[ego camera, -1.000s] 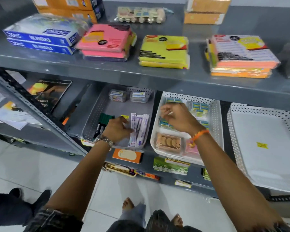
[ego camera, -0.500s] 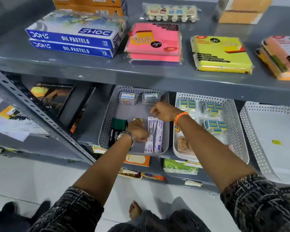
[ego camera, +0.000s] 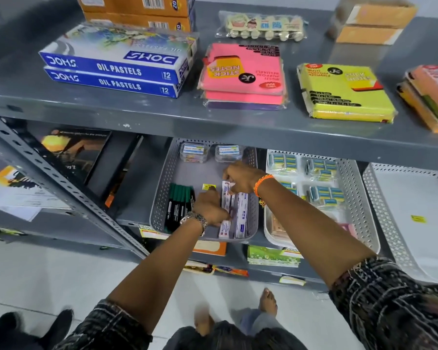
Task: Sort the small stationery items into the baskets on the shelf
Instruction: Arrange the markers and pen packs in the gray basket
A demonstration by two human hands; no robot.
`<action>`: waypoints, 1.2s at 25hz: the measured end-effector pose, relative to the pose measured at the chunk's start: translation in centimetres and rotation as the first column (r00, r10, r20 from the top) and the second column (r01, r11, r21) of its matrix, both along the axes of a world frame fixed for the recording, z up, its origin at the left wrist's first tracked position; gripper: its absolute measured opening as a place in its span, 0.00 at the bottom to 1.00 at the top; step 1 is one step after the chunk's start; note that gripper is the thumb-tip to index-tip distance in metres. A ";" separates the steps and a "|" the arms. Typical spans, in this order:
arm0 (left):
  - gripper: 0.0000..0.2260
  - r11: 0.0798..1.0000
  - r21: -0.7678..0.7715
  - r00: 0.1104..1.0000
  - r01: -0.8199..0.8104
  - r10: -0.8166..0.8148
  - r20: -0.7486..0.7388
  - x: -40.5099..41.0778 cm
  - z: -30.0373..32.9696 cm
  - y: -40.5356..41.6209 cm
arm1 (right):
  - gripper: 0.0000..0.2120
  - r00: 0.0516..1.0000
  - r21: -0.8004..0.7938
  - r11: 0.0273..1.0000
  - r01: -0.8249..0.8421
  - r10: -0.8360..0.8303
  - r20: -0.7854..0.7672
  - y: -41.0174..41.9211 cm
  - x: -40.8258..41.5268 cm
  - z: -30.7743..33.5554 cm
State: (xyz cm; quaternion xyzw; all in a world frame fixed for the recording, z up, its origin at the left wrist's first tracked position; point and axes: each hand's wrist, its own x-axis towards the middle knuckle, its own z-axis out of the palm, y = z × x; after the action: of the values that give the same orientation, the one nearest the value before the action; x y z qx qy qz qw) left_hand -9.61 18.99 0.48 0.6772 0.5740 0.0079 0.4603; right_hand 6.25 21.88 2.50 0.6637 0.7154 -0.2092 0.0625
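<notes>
Orange note pads (ego camera: 430,97) cut by right edge; white packets (ego camera: 234,210) partly under hands.

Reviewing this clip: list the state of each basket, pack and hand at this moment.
Grey basket: on the lower shelf, partly filled.
White slim packs: lying side by side in the grey basket.
Green markers: lying flat in the grey basket.
Left hand: pressing on the packs.
Right hand: fingers on a pack's far end.
Right-most white basket: empty except a yellow sticker.

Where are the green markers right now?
In the head view, the green markers lie along the left side of the grey basket on the lower shelf, just left of the left hand and the white packets.
</notes>
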 end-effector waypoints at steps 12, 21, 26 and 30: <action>0.23 0.999 0.014 0.999 0.031 -0.031 -0.014 -1.2 0.3 0.5 | 0.23 0.993 0.005 1.000 -0.008 0.008 -0.120 0.0 -0.3 0.5; 0.26 0.998 -0.061 0.998 0.005 -0.001 0.061 -1.2 0.8 0.1 | 0.22 0.981 0.009 0.998 0.067 -0.064 -0.185 0.2 0.1 0.6; 0.18 0.913 0.380 0.982 0.147 -0.087 -0.171 -7.0 2.7 0.5 | 0.21 0.961 0.088 0.994 0.065 -0.039 -0.272 0.6 -1.6 2.0; 0.21 0.675 0.738 0.974 -0.003 0.170 -0.151 -12.5 2.6 0.4 | 0.24 0.962 0.060 0.995 -0.077 0.091 -0.259 0.3 -5.3 1.4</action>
State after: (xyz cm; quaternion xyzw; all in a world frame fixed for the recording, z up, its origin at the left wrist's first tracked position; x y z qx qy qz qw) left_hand -22.15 19.36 3.04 0.7735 0.5988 0.1887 0.0873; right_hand 0.93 22.20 3.88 0.6007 0.7499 -0.2742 -0.0399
